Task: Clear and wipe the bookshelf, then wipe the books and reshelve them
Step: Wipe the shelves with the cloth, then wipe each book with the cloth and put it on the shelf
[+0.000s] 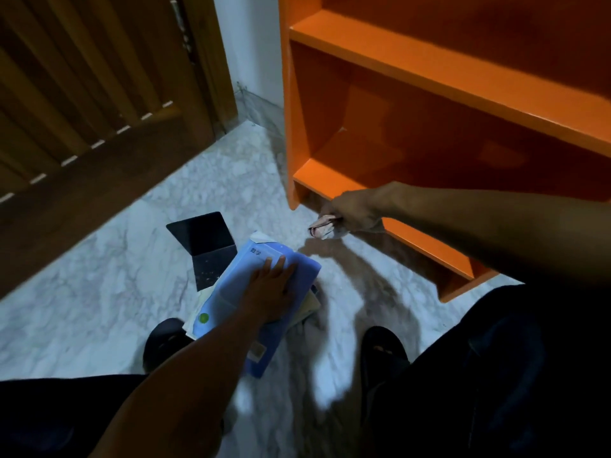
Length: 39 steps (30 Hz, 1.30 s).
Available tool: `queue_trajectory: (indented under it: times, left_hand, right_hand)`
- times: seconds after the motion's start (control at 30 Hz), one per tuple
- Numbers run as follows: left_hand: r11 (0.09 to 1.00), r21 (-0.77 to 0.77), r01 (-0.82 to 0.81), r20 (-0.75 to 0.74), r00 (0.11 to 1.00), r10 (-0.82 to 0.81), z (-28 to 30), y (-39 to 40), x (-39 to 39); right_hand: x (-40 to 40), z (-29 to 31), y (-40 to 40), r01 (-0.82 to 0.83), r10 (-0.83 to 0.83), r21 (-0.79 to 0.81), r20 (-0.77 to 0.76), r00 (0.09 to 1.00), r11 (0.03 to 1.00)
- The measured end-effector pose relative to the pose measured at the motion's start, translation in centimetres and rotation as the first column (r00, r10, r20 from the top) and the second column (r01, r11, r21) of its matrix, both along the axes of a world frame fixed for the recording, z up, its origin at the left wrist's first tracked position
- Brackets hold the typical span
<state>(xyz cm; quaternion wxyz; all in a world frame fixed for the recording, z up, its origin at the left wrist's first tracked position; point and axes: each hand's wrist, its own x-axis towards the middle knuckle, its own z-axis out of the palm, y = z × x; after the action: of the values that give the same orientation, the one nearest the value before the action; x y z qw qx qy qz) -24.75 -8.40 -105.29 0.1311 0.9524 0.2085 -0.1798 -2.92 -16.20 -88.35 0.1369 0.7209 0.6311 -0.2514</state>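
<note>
we see a blue book lying flat on top of a small pile of books on the marble floor, low in the middle of the frame; its long axis runs from lower left to upper right, the printed title end pointing toward the orange bookshelf at upper right. the left hand presses on its cover, fingers straight and flat. the right hand, at centre right by the shelf's bottom edge, grips a bunched cloth in curled fingers. a dark folded board lies just behind the pile
</note>
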Motion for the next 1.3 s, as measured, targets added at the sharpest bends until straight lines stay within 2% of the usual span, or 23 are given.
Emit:
queue_trajectory:
  times: [0.1,0.2,0.4,0.57,0.7,0.73,0.83,0.93,1.0,1.1,1.17,1.3]
  left_hand:
    - [0.995,0.018,-0.096,-0.02,0.995,0.096,0.4,0.9,-1.2]
    - [0.968,0.023,-0.25,0.023,0.968,0.249,0.8,1.8,-2.8]
    - [0.864,-0.09,-0.496,0.041,0.865,0.501,1.6,3.0,-3.9]
    - [0.802,0.031,-0.596,0.056,0.802,0.594,2.5,2.9,-2.5]
    - [0.818,0.199,-0.54,0.158,0.841,0.517,3.2,3.5,-2.2]
    - [0.831,0.175,-0.528,0.129,0.849,0.513,3.7,3.5,-2.2]
    - [0.858,0.148,-0.492,0.165,0.868,0.469,4.2,3.5,-2.4]
    - [0.85,-0.045,-0.525,0.222,0.824,0.521,5.2,3.0,-2.6]
    - [0.83,-0.173,-0.531,0.205,0.805,0.557,6.0,3.0,-2.7]
    - [0.843,-0.219,-0.492,0.245,0.808,0.535,7.9,3.2,-3.0]
    - [0.828,-0.285,-0.483,0.266,0.79,0.552,9.5,3.7,-2.9]
    - [0.752,-0.495,-0.435,0.343,0.697,0.629,14.0,5.1,-2.7]
  right_hand:
    - [-2.6,1.6,1.5,0.001,-0.005,-0.075,-0.058,0.998,0.997]
    - [-5.2,1.8,2.4,-0.02,0.013,-0.063,-0.111,0.994,0.998]
    - [-6.0,1.5,2.1,-0.048,0.042,-0.038,-0.144,0.989,0.998]
    - [-4.5,1.3,0.8,0.04,-0.032,0.035,-0.202,0.979,0.999]
    - [-3.5,2.5,-0.1,0.115,-0.091,0.098,-0.225,0.97,0.989]
    - [-3.2,2.9,-0.4,0.129,-0.102,0.112,-0.219,0.97,0.985]
    - [-2.7,4.0,-1.1,0.201,-0.15,0.188,-0.254,0.956,0.962]
    - [-2.4,5.4,-2.0,0.231,-0.165,0.212,-0.288,0.943,0.95]
    - [-2.2,6.7,-2.7,0.261,-0.172,0.239,-0.338,0.925,0.935]
    - [-1.9,8.3,-3.5,0.33,-0.189,0.292,-0.422,0.887,0.898]
    - [-1.6,9.1,-3.9,0.4,-0.218,0.303,-0.491,0.843,0.865]
    - [-0.8,10.0,-4.2,0.593,-0.315,0.256,-0.653,0.688,0.764]
